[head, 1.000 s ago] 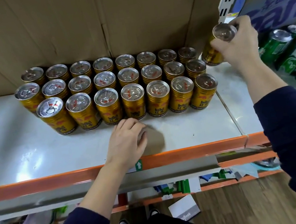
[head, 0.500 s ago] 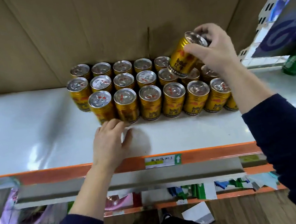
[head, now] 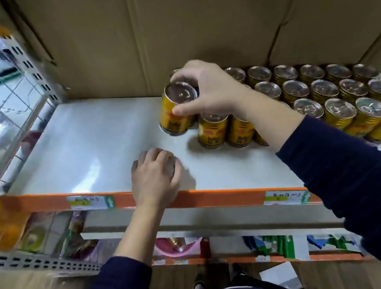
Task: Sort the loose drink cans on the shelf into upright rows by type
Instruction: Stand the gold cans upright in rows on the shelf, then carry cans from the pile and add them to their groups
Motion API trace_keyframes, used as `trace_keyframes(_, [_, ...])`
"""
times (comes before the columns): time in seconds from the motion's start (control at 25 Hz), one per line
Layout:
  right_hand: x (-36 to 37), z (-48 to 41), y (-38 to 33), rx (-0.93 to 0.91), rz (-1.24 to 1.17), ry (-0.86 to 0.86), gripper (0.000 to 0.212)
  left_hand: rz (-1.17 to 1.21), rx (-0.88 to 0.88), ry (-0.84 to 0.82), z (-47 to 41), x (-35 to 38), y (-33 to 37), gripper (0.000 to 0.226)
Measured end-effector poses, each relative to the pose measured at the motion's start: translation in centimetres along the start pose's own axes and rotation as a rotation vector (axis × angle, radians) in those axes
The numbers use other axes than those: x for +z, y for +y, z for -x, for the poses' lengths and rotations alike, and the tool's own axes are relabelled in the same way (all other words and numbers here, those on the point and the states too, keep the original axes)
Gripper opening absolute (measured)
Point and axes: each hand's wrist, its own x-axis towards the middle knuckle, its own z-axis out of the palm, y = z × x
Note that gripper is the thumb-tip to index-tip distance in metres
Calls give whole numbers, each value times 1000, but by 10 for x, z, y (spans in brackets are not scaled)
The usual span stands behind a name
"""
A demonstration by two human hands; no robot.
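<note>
Shelf (head: 85,148), gold can (head: 173,125) in right hand (head: 213,90)

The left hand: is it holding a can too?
No. The left hand rests on the shelf with nothing in it; only the right hand grips a gold can.

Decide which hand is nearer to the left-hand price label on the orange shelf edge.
Left. The left hand rests on the shelf just right of the price label; the right hand is farther back, gripping a gold can.
</note>
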Motion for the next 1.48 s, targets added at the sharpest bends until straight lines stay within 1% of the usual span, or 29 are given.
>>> trace_keyframes(0.08, [14, 0, 0, 5, 206, -141, 57, -1, -6, 6, 0, 2, -4, 23])
trace_keyframes(0.16, [25, 6, 3, 31, 237, -182, 53, -13, 8, -4, 0, 3, -4, 26])
trace_keyframes(0.24, [31, 10, 3, 48, 208, -141, 50, -6, 19, -4, 0, 3, -2, 27])
trace_keyframes(0.32, [36, 12, 1, 70, 211, -91, 52, 7, 25, 6, 0, 3, -3, 27])
trace_keyframes(0.48, [41, 9, -4, 146, 272, -42, 59, 12, 34, 20, 2, 4, -3, 26])
trace_keyframes(0.64, [39, 4, -11, 220, 393, -8, 60, 20, 39, 34, 2, 4, -4, 25])
trace_keyframes(0.72, [41, 4, -13, 234, 414, 6, 61, 15, 36, 42, 3, 4, -4, 22])
trace_keyframes(0.88, [43, 10, -10, 224, 407, 34, 74, 22, 45, 11, 1, 3, -5, 21])
trace_keyframes(0.96, [41, 23, -4, 192, 346, 52, 68, 33, 79, -32, 0, 2, -4, 24])
trace_keyframes(1.04, [35, 49, 7, 163, 241, 147, 55, 75, 133, -54, 1, -1, 4, 24])
trace_keyframes(1.12, [25, 82, 22, 184, 207, 296, 43, 106, 213, -42, 4, -3, 21, 25])
trace_keyframes(1.2, [12, 115, 38, 255, 230, 386, 36, 109, 297, -59, 4, -2, 44, 28])
trace_keyframes(1.36, [-26, 186, 79, 397, 277, 477, 32, 149, 460, -154, 1, 16, 114, 31])
trace_keyframes(1.48, [-51, 245, 111, 499, 301, 498, 31, 191, 579, -207, 4, 37, 178, 31])
